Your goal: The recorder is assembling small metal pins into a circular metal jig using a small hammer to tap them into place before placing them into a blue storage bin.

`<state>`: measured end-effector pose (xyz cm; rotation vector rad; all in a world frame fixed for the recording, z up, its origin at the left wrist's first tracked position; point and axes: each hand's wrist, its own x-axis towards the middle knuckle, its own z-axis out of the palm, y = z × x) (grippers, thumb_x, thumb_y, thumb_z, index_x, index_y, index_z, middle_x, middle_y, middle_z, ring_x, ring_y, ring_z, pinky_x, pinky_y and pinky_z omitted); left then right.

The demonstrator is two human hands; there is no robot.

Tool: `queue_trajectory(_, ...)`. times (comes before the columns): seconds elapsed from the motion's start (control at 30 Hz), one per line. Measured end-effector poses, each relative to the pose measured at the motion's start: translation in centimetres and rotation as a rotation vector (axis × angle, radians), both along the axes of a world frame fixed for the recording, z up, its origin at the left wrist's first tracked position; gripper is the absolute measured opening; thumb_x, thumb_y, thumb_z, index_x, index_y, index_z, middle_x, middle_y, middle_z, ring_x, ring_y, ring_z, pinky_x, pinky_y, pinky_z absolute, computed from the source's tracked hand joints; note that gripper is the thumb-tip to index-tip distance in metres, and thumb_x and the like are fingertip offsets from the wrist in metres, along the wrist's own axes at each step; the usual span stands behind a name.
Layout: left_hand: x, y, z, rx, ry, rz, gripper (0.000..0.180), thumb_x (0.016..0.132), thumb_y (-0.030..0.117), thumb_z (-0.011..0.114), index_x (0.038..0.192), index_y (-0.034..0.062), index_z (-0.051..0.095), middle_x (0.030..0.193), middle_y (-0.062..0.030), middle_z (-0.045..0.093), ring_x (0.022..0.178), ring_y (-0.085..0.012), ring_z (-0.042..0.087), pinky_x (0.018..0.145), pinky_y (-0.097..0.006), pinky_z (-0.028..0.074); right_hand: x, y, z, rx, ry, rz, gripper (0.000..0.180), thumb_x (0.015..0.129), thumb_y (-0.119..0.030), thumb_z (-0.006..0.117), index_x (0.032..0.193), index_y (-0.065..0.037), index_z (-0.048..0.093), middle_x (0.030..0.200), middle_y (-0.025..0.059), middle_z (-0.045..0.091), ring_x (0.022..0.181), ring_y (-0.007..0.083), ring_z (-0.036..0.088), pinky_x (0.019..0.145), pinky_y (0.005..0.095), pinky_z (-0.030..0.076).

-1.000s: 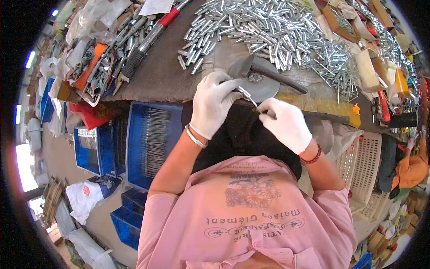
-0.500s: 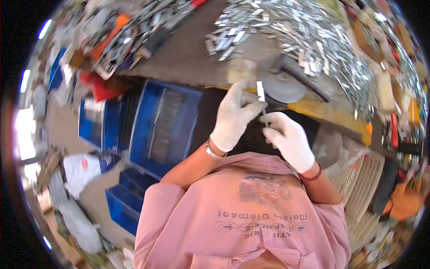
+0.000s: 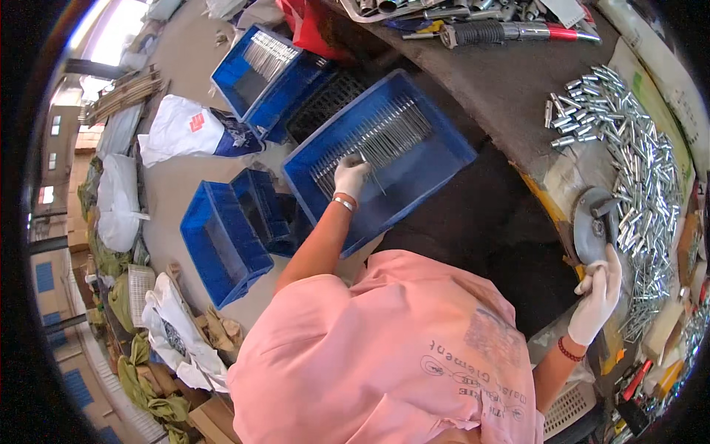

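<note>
My left hand [image 3: 350, 176], in a white glove, reaches down into a blue crate [image 3: 458, 148] filled with rows of thin metal rods [image 3: 384, 126]. Its fingers are closed on one thin rod [image 3: 376, 181] that slants just above the crate floor. My right hand [image 3: 599, 296], also gloved, rests at the edge of the workbench [image 3: 503, 103]. Its curled fingers touch the lower side of a round grey metal disc [image 3: 592, 226]. What lies inside the right hand's fingers is hidden.
A heap of short shiny metal sleeves [image 3: 643, 170] covers the bench to the right. A red-handled tool [image 3: 510, 31] lies at the bench's far side. Another rod-filled blue crate [image 3: 259, 59], empty blue crates [image 3: 222, 244] and white sacks [image 3: 181, 129] stand on the floor.
My head has turned left and down toward the floor crates. My left hand left the bench and carried the small metal piece down into the blue crate. My right hand stayed by the disc.
</note>
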<state>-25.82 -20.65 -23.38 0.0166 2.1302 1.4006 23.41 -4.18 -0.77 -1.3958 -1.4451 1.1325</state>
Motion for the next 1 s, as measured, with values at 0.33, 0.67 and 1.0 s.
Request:
queue_trajectory(0.33,-9.5,3.6,-5.1,-0.339,0.396,-0.126,0.051,0.079,0.018,0.086,0.125,-0.0026,0.075,0.116,-0.021,0.08,0.106,-0.0319,0.077,0.093,-0.041,0.059,-0.8,1.2,-0.1,-0.019,0.013,-0.001,0.043,0.111,-0.011,0.051,0.15,0.006,0.057,0.096,0.0045,0.058,0.066,0.005,0.043,0.06,0.0223,0.04)
queue_trajectory(0.67,-3.0,3.3,1.1,-0.127,0.434,0.072,0.043,0.096,0.037,0.077,0.127,0.0083,0.072,0.117,-0.0191,0.079,0.111,-0.0364,0.075,0.095,-0.043,0.057,-0.1,-0.2,0.0,-0.085,0.1,0.0,0.036,0.107,-0.008,0.054,0.139,0.005,0.064,0.086,0.0032,0.06,0.058,0.0054,0.048,0.05,0.0211,0.041)
queue_trajectory(1.0,8.1,15.6,21.4,0.44,1.208,-0.28,0.023,0.09,0.013,0.08,0.112,0.0097,0.076,0.108,-0.0104,0.078,0.093,-0.0316,0.076,0.084,-0.04,0.06,-0.3,0.9,-0.8,-0.079,0.107,0.039,0.032,0.107,-0.004,0.053,0.133,0.0,0.07,0.087,0.0024,0.065,0.06,0.0058,0.054,0.051,0.0222,0.047)
